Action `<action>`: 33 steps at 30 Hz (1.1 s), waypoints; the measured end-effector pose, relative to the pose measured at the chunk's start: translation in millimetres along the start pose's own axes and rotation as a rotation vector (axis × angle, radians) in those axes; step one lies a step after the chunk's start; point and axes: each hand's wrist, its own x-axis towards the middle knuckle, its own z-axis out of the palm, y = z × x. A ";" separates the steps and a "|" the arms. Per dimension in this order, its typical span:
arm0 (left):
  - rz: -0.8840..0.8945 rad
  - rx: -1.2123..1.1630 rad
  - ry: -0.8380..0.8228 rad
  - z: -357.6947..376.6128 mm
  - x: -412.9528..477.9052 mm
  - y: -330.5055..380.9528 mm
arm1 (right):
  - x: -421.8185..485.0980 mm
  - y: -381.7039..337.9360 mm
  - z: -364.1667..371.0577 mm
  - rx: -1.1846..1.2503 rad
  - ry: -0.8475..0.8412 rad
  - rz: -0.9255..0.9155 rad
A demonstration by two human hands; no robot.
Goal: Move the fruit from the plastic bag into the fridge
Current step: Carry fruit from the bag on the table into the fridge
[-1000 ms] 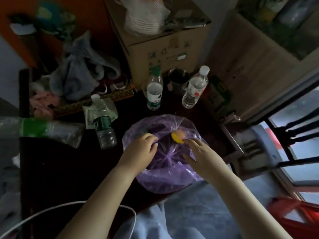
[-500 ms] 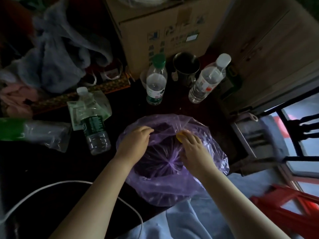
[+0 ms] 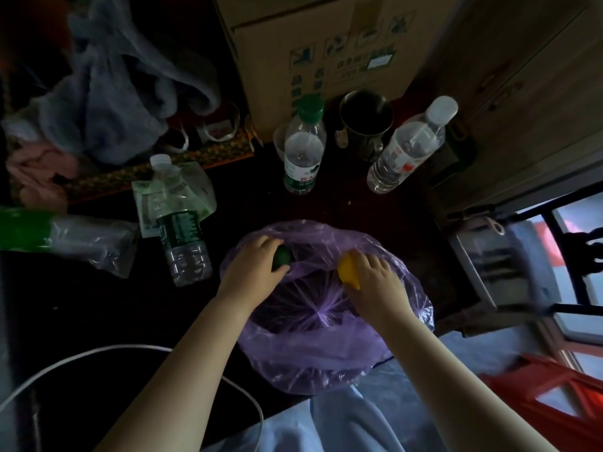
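My left hand (image 3: pixel 253 264) grips the small green fruit (image 3: pixel 282 257), my right hand (image 3: pixel 375 282) the round yellow fruit (image 3: pixel 347 269), at frame centre; I should lift both slowly, clear of the thin purple plastic bag (image 3: pixel 319 353).

Two pieces of fruit are counted: one green fruit (image 3: pixel 282 258) and one yellow fruit (image 3: pixel 346 271). One purple plastic bag (image 3: pixel 326 363) is pictured. Two bare hands are seen, one left hand (image 3: pixel 251 270) and one right hand (image 3: pixel 375 283). Four plastic bottles are tallied: one green-capped bottle (image 3: pixel 302 151), one red-labelled bottle (image 3: pixel 408 151) with a white cap, one dark-labelled bottle (image 3: pixel 181 230) with a white cap, and one large bottle (image 3: pixel 91 239) laid on its side. One metal cup (image 3: pixel 365 125), one cardboard box (image 3: pixel 326 37), one white cable (image 3: pixel 137 347) and one red stool (image 3: pixel 554 396) are also shown.
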 end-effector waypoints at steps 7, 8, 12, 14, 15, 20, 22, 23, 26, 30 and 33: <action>0.018 0.016 -0.056 -3.0 -6.1 2.0 | -5.3 -2.9 -0.7 0.043 0.080 0.006; 0.029 0.016 -0.048 -6.0 -6.3 3.3 | -6.9 -3.3 -1.4 0.060 0.102 0.009; 0.082 0.002 -0.016 -24.4 -9.4 10.9 | -17.1 -6.4 -7.0 0.132 0.213 0.025; 0.136 -0.014 -0.005 -35.4 -11.8 18.3 | -26.1 -6.9 -10.0 0.174 0.271 0.045; 0.167 -0.019 0.001 -41.1 -13.9 23.1 | -31.5 -6.4 -11.2 0.192 0.298 0.055; 0.276 -0.027 0.077 -64.3 -35.2 48.8 | -60.5 -5.1 -21.8 0.308 0.344 0.077; 0.298 -0.034 0.115 -68.1 -48.6 58.5 | -70.9 -4.2 -28.3 0.304 0.314 0.072; 0.305 -0.029 0.125 -69.1 -55.9 63.3 | -76.3 -3.9 -31.2 0.286 0.322 0.057; 0.332 -0.019 0.147 -69.7 -80.3 75.8 | -96.5 -6.5 -39.9 0.275 0.389 0.022; 0.385 -0.019 0.187 -69.0 -125.8 93.8 | -154.4 -11.1 -43.4 0.340 0.519 -0.010; 0.477 -0.015 0.191 -69.4 -159.2 112.7 | -211.0 -9.7 -37.2 0.376 0.614 0.011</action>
